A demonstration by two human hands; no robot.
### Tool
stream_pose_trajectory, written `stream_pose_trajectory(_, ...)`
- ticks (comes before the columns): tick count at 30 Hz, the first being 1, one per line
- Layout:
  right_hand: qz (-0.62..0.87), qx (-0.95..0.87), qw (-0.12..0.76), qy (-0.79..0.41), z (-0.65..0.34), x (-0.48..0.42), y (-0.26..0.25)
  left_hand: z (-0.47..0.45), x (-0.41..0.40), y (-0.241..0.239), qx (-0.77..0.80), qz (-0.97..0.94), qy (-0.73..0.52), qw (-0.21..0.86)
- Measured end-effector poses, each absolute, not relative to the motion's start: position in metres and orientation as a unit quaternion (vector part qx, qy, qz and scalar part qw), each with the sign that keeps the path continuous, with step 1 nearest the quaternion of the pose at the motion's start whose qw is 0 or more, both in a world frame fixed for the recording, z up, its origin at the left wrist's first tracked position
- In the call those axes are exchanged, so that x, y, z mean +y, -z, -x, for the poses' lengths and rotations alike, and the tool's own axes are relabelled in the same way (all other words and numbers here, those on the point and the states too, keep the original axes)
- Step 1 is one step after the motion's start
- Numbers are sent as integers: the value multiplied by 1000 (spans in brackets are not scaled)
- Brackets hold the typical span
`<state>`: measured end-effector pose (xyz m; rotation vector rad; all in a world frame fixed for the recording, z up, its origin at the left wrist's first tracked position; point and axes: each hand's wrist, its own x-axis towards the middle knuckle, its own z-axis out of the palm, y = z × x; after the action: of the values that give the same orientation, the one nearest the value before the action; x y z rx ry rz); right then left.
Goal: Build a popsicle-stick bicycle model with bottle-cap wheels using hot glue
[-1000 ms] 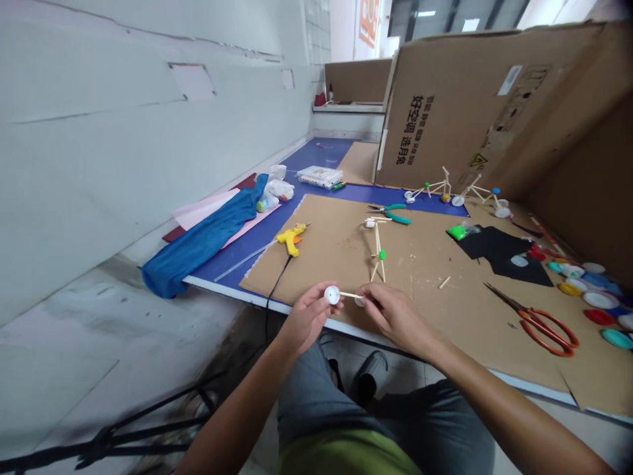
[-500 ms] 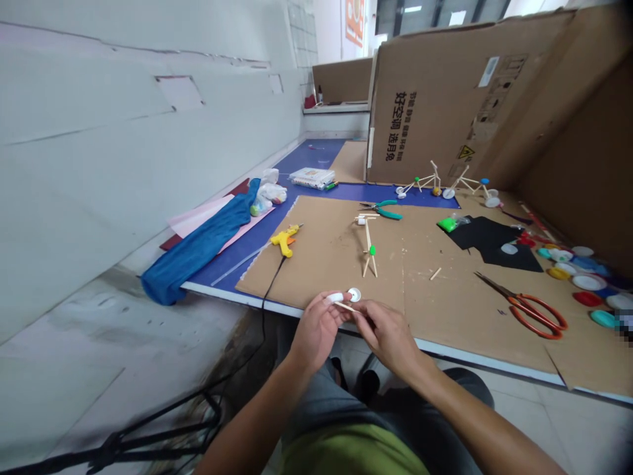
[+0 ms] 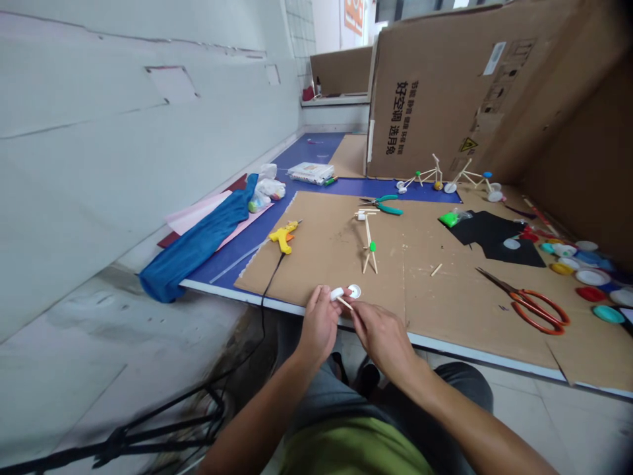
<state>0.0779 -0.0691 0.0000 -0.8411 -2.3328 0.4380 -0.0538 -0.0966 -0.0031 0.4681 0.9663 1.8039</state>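
Observation:
My left hand (image 3: 320,323) pinches a small white bottle cap (image 3: 337,293) at the near edge of the cardboard sheet (image 3: 445,290). My right hand (image 3: 378,333) pinches a thin wooden stick (image 3: 345,303) whose end meets that cap. A second white cap (image 3: 354,291) lies flat on the cardboard just beyond my fingers. Farther back a stick frame with a green bead (image 3: 368,245) lies on the sheet.
A yellow glue gun (image 3: 283,235) with a black cord lies left. Green pliers (image 3: 383,205), red scissors (image 3: 531,302), black paper (image 3: 489,236), coloured caps (image 3: 588,274) and two stick models (image 3: 448,178) are spread around. A large cardboard box (image 3: 469,92) stands behind. A blue cloth (image 3: 198,241) hangs off the left edge.
One white cap came off the stick and now lies on the cardboard. My hands dropped toward the table edge, and the stick now points up-left into the cap in my left hand.

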Motion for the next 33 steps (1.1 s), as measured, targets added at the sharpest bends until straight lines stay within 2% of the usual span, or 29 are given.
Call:
stream_pose_trajectory(4, 335, -845, 313, -276, -73, -76, 3, 49, -97, 7, 408, -195, -751, 481)
stream_pose_trajectory(7, 343, -772, 326, -424, -71, -80, 4, 48, -99, 13, 415, -203, -750, 474)
stream_pose_trajectory(10, 343, -657, 284, -607, -69, -82, 5, 46, -105, 19, 439, -216, -736, 469)
stream_pose_trajectory(12, 340, -607, 267, -667, -68, -81, 6, 44, -108, 20, 445, -224, -730, 469)
stream_pose_trajectory(19, 362, -711, 325, -508, -68, -83, 4, 34, -116, 16, 398, -222, -731, 508)
stream_pose_trajectory(25, 369, -710, 313, -511, -80, -85, 7, 44, -124, 30, 459, -319, -661, 501)
stream_pose_trajectory(27, 389, -697, 314, -514, -89, -82, 10, 59, -121, 31, 502, -410, -622, 439)
stream_pose_trajectory(29, 414, -685, 320, -507, -100, -78, 14, 74, -113, 25, 577, -502, -571, 298)
stream_pose_trajectory(31, 428, -685, 323, -493, -109, -72, 16, 86, -102, 16, 625, -614, -458, 150)
stream_pose_trajectory(33, 427, -697, 323, -477, -116, -67, 16, 92, -89, 7, 626, -700, -334, 80)
